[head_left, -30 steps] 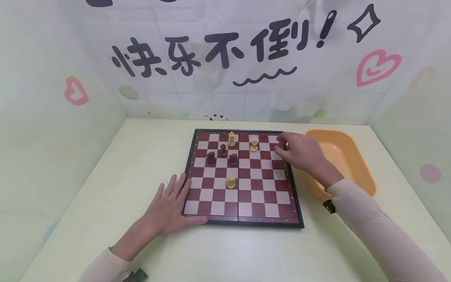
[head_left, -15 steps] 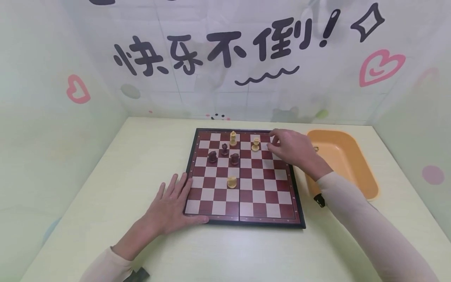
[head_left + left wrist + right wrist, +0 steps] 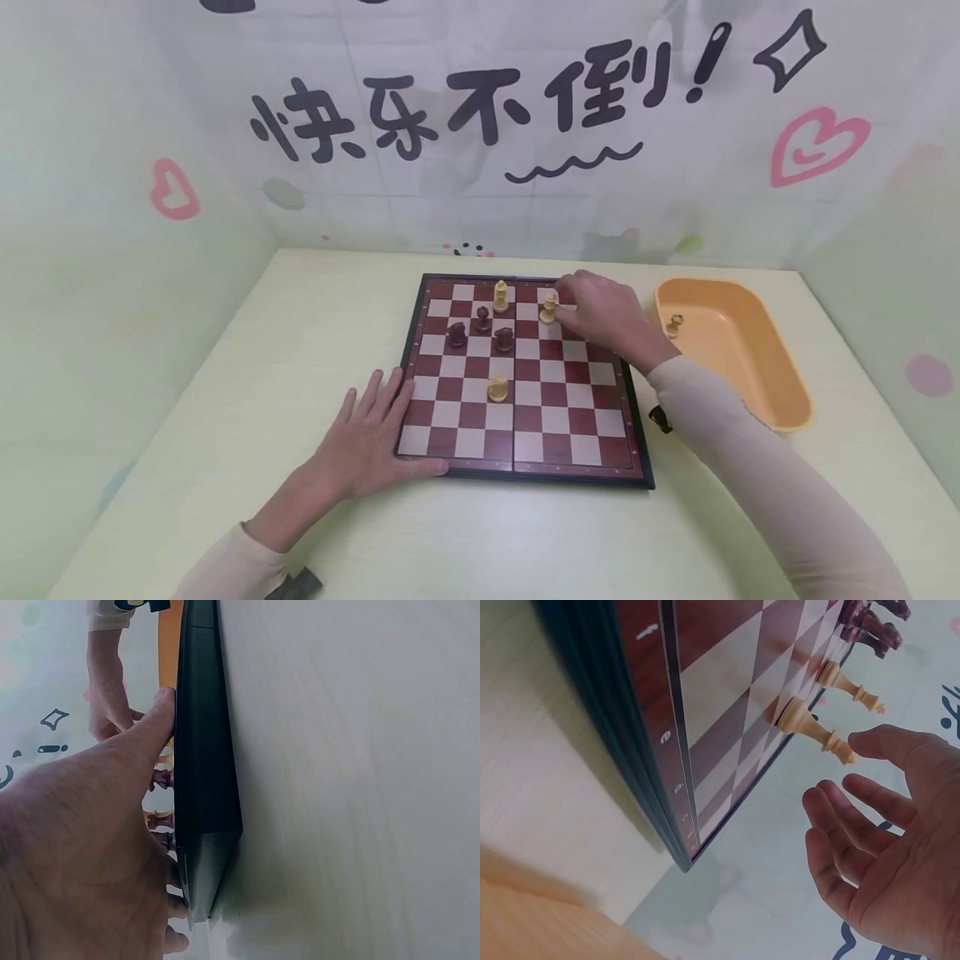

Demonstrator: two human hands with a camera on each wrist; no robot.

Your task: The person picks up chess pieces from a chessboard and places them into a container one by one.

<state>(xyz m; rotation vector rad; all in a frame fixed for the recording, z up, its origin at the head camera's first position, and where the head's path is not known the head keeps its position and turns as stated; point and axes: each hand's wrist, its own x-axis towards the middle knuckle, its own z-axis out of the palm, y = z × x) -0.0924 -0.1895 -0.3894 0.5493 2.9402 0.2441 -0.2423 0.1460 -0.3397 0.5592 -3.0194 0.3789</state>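
A red-and-cream chessboard lies in the middle of the table. My right hand reaches over its far right squares, fingers beside a cream piece. In the right wrist view the right hand is spread and holds nothing, with the cream piece just off the thumb. My left hand lies flat on the table and the board's near left corner. In the left wrist view its thumb runs along the board's dark edge.
Another cream piece, a cream knight and three dark pieces stand on the board. An orange tray with one small piece in it sits to the right. Walls enclose the table on three sides.
My right hand has slid left from the board's far right edge to beside the cream piece. The left hand has stayed put.
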